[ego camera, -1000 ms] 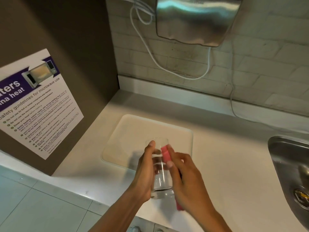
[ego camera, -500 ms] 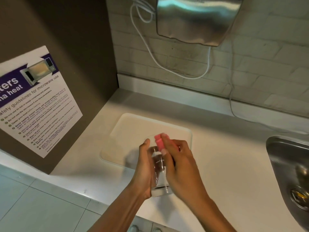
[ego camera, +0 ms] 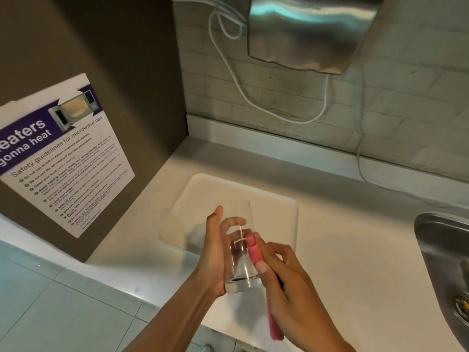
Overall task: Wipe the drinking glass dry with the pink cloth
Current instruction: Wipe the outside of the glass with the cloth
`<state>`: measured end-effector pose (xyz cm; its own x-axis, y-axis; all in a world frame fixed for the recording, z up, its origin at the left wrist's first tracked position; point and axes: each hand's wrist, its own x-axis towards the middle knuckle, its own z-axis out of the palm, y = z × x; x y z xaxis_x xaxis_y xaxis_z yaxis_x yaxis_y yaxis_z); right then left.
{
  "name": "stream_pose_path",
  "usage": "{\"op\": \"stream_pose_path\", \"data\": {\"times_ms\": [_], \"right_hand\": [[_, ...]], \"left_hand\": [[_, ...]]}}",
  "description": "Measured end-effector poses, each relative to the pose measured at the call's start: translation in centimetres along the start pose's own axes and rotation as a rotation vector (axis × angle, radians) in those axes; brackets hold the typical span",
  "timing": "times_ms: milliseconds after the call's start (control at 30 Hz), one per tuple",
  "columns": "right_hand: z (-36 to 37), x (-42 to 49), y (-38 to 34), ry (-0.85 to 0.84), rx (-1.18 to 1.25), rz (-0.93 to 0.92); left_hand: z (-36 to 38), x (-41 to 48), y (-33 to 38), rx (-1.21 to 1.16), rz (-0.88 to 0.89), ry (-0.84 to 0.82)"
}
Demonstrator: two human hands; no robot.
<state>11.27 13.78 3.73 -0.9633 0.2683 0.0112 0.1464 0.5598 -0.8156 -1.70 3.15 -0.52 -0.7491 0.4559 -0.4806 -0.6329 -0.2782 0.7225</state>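
A clear drinking glass (ego camera: 237,240) is held upright above the white counter's front edge, its rim toward the wall. My left hand (ego camera: 215,252) wraps its left side, fingers showing through the glass. My right hand (ego camera: 284,278) presses a folded pink cloth (ego camera: 255,254) against the right side of the glass at mid-height. The cloth's loose end (ego camera: 275,323) hangs down below my right palm.
A white tray (ego camera: 198,204) lies on the counter (ego camera: 355,262) behind the glass. A steel sink (ego camera: 446,260) is at the right edge. A steel wall unit (ego camera: 309,31) with white cables hangs above. A microwave safety poster (ego camera: 61,158) covers the brown panel at left.
My right hand has slid the pink cloth down the glass from the rim to mid-height. The left hand keeps its hold on the glass.
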Motion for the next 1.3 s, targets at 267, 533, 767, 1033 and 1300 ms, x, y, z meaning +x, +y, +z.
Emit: {"op": "stream_pose_path", "data": {"times_ms": [267, 533, 767, 1033, 1300], "right_hand": [[0.4, -0.1, -0.8, -0.019, -0.113, -0.073], [0.2, 0.9, -1.3, 0.028, -0.074, -0.024], [0.1, 1.4, -0.8, -0.016, 0.046, 0.091], [1.3, -1.1, -0.8, 0.025, 0.025, 0.013], [-0.8, 0.7, -0.5, 0.045, 0.085, -0.008]], "left_hand": [[-0.4, 0.6, -0.2, -0.064, -0.035, 0.006], [0.0, 0.3, -0.9, -0.141, -0.114, -0.005], [-0.1, 0.1, -0.8, -0.150, -0.143, 0.040], [-0.9, 0.9, 0.4, -0.142, -0.079, 0.035], [1.6, -0.2, 0.5, -0.171, -0.254, 0.046]]}}
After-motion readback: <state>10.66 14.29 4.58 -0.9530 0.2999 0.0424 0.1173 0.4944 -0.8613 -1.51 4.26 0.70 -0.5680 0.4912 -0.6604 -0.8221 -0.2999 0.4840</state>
